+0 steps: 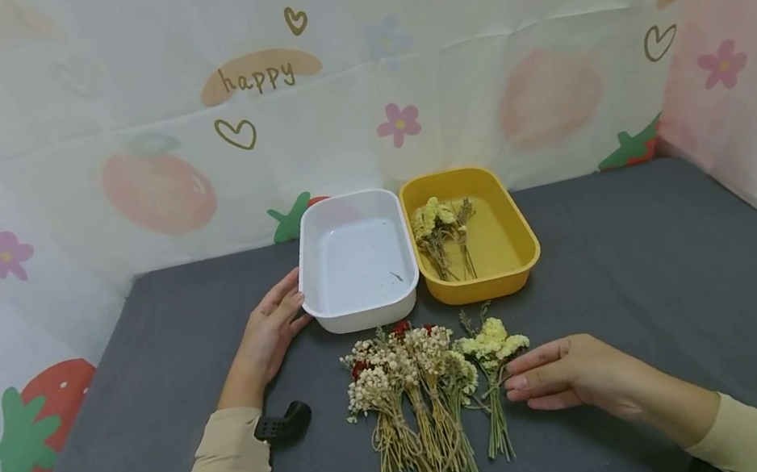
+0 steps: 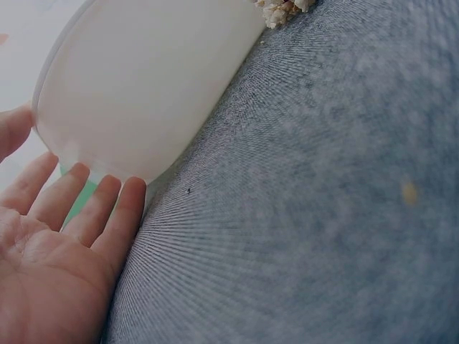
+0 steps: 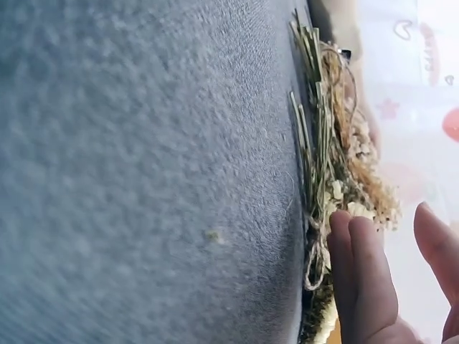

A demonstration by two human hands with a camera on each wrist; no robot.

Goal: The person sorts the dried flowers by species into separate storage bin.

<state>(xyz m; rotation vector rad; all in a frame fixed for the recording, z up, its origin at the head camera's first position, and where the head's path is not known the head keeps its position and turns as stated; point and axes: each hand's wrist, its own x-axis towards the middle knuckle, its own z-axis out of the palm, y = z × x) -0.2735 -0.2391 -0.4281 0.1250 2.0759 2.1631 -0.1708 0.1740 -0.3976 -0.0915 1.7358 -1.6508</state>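
Observation:
My left hand (image 1: 270, 335) rests against the left wall of a white plastic tray (image 1: 361, 318); in the left wrist view its fingers (image 2: 107, 208) are nearly straight at the tray's side. My right hand (image 1: 579, 376) is beside a small bunch of dried yellow flowers (image 1: 493, 343) tied with string. In the right wrist view the thumb stands apart from the fingers (image 3: 373, 272), with nothing gripped between them. Left of that bunch lie several tied bunches of dried cream-white flowers (image 1: 379, 378), with some dark red blooms among them.
A yellow tray (image 1: 512, 244) touches the white tray's right side and holds dried yellow flowers (image 1: 433, 220). A small dark scrap (image 1: 396, 276) lies in the white tray. Grey cloth (image 1: 633, 271) covers the table, and a printed curtain (image 1: 349, 134) hangs behind.

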